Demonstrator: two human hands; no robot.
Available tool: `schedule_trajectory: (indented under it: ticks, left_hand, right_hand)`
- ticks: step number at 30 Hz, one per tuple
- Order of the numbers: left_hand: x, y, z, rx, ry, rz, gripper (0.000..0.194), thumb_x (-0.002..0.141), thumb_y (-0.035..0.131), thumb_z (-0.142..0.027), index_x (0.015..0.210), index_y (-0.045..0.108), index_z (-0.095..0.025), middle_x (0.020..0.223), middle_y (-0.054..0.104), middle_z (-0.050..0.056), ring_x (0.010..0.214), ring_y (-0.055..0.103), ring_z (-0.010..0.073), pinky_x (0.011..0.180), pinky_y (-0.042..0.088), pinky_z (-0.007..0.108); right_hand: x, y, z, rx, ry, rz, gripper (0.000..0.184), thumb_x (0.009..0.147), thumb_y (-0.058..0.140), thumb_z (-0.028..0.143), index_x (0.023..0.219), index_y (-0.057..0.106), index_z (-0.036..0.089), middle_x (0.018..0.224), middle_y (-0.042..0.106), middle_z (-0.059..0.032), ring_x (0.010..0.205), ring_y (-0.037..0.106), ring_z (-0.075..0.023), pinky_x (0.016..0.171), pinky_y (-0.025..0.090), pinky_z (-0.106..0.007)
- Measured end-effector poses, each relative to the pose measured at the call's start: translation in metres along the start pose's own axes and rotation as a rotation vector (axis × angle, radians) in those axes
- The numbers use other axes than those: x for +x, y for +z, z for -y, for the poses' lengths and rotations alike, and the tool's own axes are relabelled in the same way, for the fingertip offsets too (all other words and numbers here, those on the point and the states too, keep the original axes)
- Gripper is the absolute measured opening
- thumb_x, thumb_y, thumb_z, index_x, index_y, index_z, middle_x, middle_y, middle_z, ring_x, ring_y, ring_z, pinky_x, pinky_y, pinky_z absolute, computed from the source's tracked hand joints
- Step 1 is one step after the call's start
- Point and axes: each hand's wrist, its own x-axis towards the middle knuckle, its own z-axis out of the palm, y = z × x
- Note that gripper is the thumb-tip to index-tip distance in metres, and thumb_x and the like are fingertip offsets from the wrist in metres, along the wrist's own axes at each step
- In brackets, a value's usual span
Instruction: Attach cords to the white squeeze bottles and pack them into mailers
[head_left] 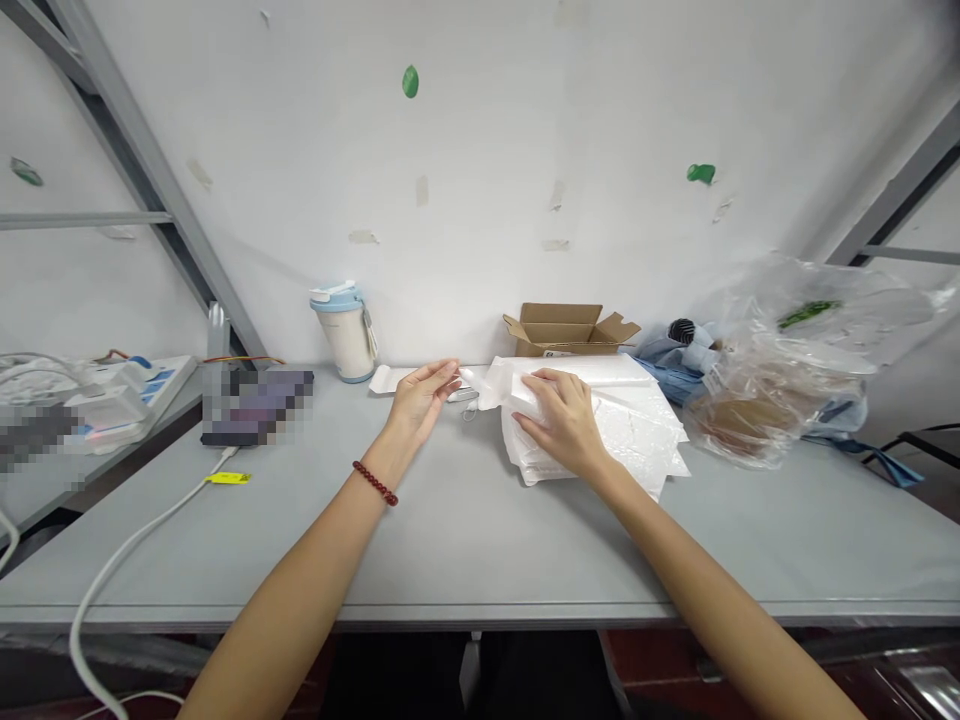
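My left hand (pixel 421 398), with a dark red bead bracelet on the wrist, pinches a thin translucent plastic strip (pixel 471 377) between thumb and fingertips. That strip runs toward a small white box (pixel 527 396), which seems to have plastic film about its left end. Curled over the box from the right is my right hand (pixel 564 418), its thumb on the near side. Beneath lies a stack of white padded mailers (pixel 634 430). A white flat piece (pixel 384 379) and a small white item with a thin cord (pixel 462 395) lie behind my left hand.
An open cardboard box (pixel 562 325) stands against the wall. A cream tumbler (pixel 346 335) with a blue lid is at back left, near a blurred dark device (pixel 259 408) on a white cable (pixel 142 535). Clear plastic bags (pixel 780 380) and blue cloth (pixel 667 370) sit at right.
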Motion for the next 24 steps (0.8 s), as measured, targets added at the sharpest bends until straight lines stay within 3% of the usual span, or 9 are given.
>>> schedule_trajectory:
  ticks: [4,8,13,18,21,24]
  left_hand:
    - [-0.002,-0.001,0.004,0.126,0.013,-0.036,0.024,0.053,0.082,-0.024,0.073,0.073,-0.014,0.076,0.067,0.004,0.073,0.056,0.0118,0.062,0.040,0.023]
    - [-0.004,-0.001,0.003,0.129,-0.035,-0.057,0.024,0.053,0.081,-0.025,0.071,0.072,-0.012,0.072,0.066,0.005,0.072,0.056,0.0130,0.065,0.042,0.025]
    - [-0.010,0.005,0.005,0.184,-0.062,0.027,0.022,0.059,0.077,-0.028,0.073,0.072,-0.012,0.077,0.068,0.008,0.071,0.058,0.0143,0.070,0.045,0.028]
    - [-0.020,0.013,0.016,0.754,0.185,0.237,0.015,0.070,0.067,-0.032,0.074,0.074,-0.020,0.071,0.069,0.004,0.070,0.056,0.0171,0.067,0.042,0.030]
    - [-0.020,0.013,0.023,0.914,0.306,0.207,0.016,0.075,0.063,-0.032,0.079,0.075,-0.023,0.081,0.068,0.004,0.082,0.056,0.0196,0.071,0.043,0.030]
    - [-0.019,0.012,0.025,0.868,0.270,0.144,0.020,0.077,0.060,-0.034,0.087,0.074,-0.024,0.109,0.062,0.007,0.102,0.053,0.0217,0.081,0.042,0.031]
  right_hand:
    - [0.000,0.000,0.000,0.002,0.001,-0.005,0.037,0.080,0.061,0.031,0.113,0.052,0.018,0.111,0.054,-0.0134,0.103,0.049,-0.0260,0.085,0.038,-0.040]
    - [0.000,0.000,0.000,0.006,0.002,-0.010,0.036,0.081,0.060,0.033,0.113,0.052,0.018,0.110,0.054,-0.0129,0.102,0.049,-0.0257,0.085,0.038,-0.040]
    - [0.000,0.000,0.000,0.010,0.000,-0.011,0.036,0.080,0.060,0.033,0.113,0.052,0.019,0.110,0.054,-0.0130,0.102,0.049,-0.0260,0.085,0.038,-0.040]
    - [0.000,0.000,0.001,0.043,-0.014,0.040,0.034,0.080,0.061,0.031,0.111,0.053,0.019,0.108,0.056,-0.0114,0.101,0.050,-0.0254,0.083,0.038,-0.039]
    - [0.000,0.000,0.001,0.069,-0.024,0.056,0.032,0.080,0.061,0.029,0.109,0.053,0.019,0.106,0.057,-0.0110,0.099,0.051,-0.0248,0.082,0.038,-0.039]
    - [0.000,0.000,0.001,0.088,-0.033,0.040,0.031,0.080,0.061,0.029,0.109,0.053,0.020,0.106,0.057,-0.0110,0.099,0.051,-0.0245,0.082,0.039,-0.039]
